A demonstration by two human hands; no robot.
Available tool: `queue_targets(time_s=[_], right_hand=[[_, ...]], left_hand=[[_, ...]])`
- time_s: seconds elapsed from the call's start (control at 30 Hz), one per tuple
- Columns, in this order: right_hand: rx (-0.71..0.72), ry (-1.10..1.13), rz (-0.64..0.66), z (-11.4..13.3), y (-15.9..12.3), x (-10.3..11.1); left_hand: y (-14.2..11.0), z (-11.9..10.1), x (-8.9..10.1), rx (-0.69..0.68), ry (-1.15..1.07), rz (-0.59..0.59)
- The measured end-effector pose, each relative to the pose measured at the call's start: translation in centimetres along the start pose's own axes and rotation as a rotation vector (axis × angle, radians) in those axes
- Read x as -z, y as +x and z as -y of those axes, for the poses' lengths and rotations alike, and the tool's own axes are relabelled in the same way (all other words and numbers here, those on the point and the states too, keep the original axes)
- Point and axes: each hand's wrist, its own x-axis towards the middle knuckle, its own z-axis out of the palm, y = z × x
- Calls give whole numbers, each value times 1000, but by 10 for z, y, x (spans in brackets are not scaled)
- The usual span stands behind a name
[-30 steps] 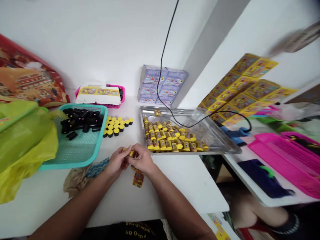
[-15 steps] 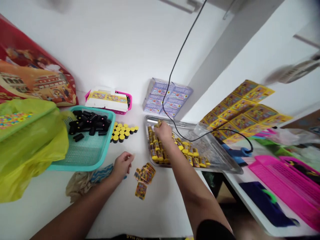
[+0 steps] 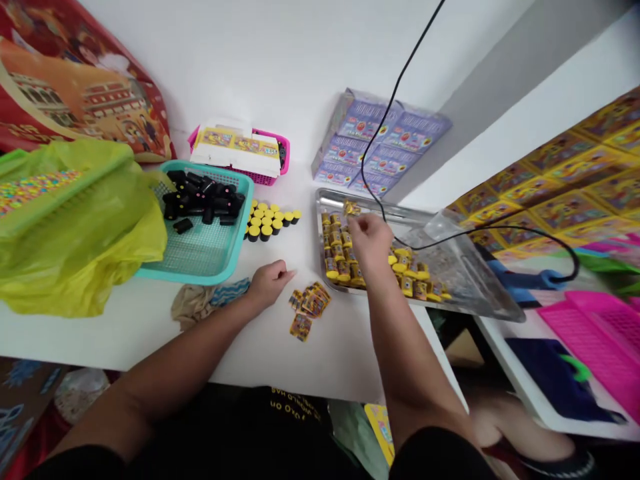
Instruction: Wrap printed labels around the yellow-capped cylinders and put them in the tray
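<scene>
My right hand (image 3: 371, 235) hovers over the near left part of a metal tray (image 3: 480, 293), fingers bent above rows of small yellow-labelled cylinders (image 3: 340, 267). One more yellow piece (image 3: 351, 209) lies just past its fingertips; whether the hand holds anything is hidden. On the white table my left hand (image 3: 270, 280) rests with loosely bent fingers and nothing in it, beside a small pile of yellow stickers (image 3: 310, 303).
A teal basket (image 3: 200, 253) holds black cylinders (image 3: 203, 197); yellow-topped black caps (image 3: 270, 223) stand beside it. Around are a yellow bag (image 3: 75, 233), a crumpled cloth (image 3: 195, 303), a pink basket (image 3: 280, 143), purple boxes (image 3: 380, 143), a black cable (image 3: 400, 80), pink trays (image 3: 595, 327).
My hands parted from in front of me. The right hand went to the tray and now sits slightly nearer; the left stayed on the table by the stickers. The view tilted down.
</scene>
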Motion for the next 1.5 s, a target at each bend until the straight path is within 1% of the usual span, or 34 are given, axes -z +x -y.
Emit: queue_targets(time_s=[0.03,0.07,0.13,0.2,0.27,0.37,0.47,0.53,0.6,0.7,0.77,0.87,1.0,1.07,1.13,1.17,1.23,1.3,1.33,1.4,1.43,1.5], right_hand=[[9,133,-56,2,-26,5],[17,249,-86,3,-51,9],[46,391,-163,7,-95,12],[71,421,-218,8,-122,10],[91,413,-245,6,-130,6],[77,413,-264,-1,-124,3],[69,419,-220,-7,-118,1],[78,419,-173,-9,-118,0],[59,422,-115,-8,-120,0],[6,504,16,-6,-122,2],[11,577,126,-3,-121,5],[90,590,242,0,-120,9],[217,547,336,0,-119,12],[240,545,373,1,-120,11],[227,529,348,4,-123,7],[216,517,322,5,-126,5],[194,511,283,9,-130,0],[177,540,301,13,-132,-4],[166,552,315,15,-131,-5],[154,532,328,19,-121,-7],[165,493,333,22,-112,-9],[217,352,355,29,-84,-14]], left_hand=[[-1,0,0,-27,50,14],[-3,-1,0,-53,99,41],[-7,-5,-6,-84,180,105],[-12,-10,-16,-68,233,117],[-15,-16,-28,-32,297,97],[-17,-21,-41,-1,394,99],[-16,-20,-43,11,358,94],[-16,-16,-40,19,226,68],[-17,-12,-36,49,29,36],[-19,-11,-28,101,-247,30],[-20,-12,-24,114,-334,58],[-20,-16,-24,134,-392,94],[-16,-18,-28,180,-439,148],[-13,-17,-28,194,-429,208],[-11,-15,-25,184,-409,239],[-10,-15,-22,168,-396,223],[-7,-13,-15,111,-366,134],[-5,-13,-7,70,-351,31],[-5,-13,-3,73,-358,1],[-3,-13,4,129,-402,-16],[-2,-13,7,168,-435,-20],[-1,-13,12,235,-496,-39]])
